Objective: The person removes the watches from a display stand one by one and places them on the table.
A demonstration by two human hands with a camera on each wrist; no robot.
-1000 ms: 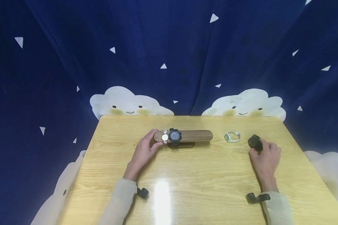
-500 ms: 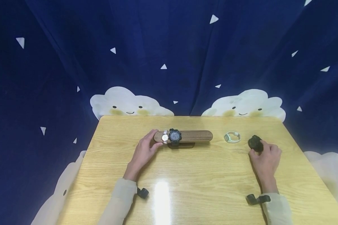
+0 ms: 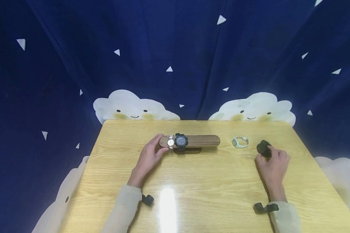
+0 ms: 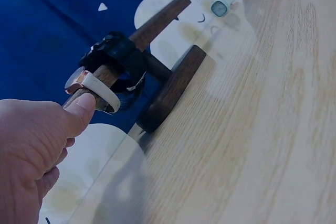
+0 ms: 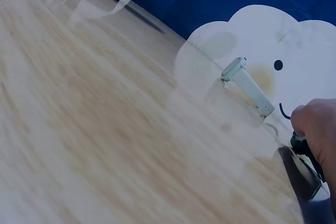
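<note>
My left hand (image 3: 148, 157) grips the left end of a wooden watch stand's bar (image 3: 204, 141), thumb in front and fingers behind. Next to the thumb, a small watch with a pale strap and round face (image 3: 170, 142) is looped round the bar. Beside it on the bar sits a chunky black watch (image 3: 181, 141). On the right of the table my right hand (image 3: 274, 165) pinches another black watch (image 3: 263, 149) between thumb and fingers; the hand partly covers this watch in the right wrist view. A pale green watch (image 3: 240, 142) stands on its side between stand and right hand.
The stand's dark base (image 4: 176, 90) rests on the light wooden table (image 3: 210, 187). A dark blue curtain (image 3: 192, 48) with white clouds and triangles hangs behind the table and at its sides. Each wrist carries a small black camera.
My right hand has shifted very slightly left at the black watch. The left hand, the stand and the other watches have stayed put.
</note>
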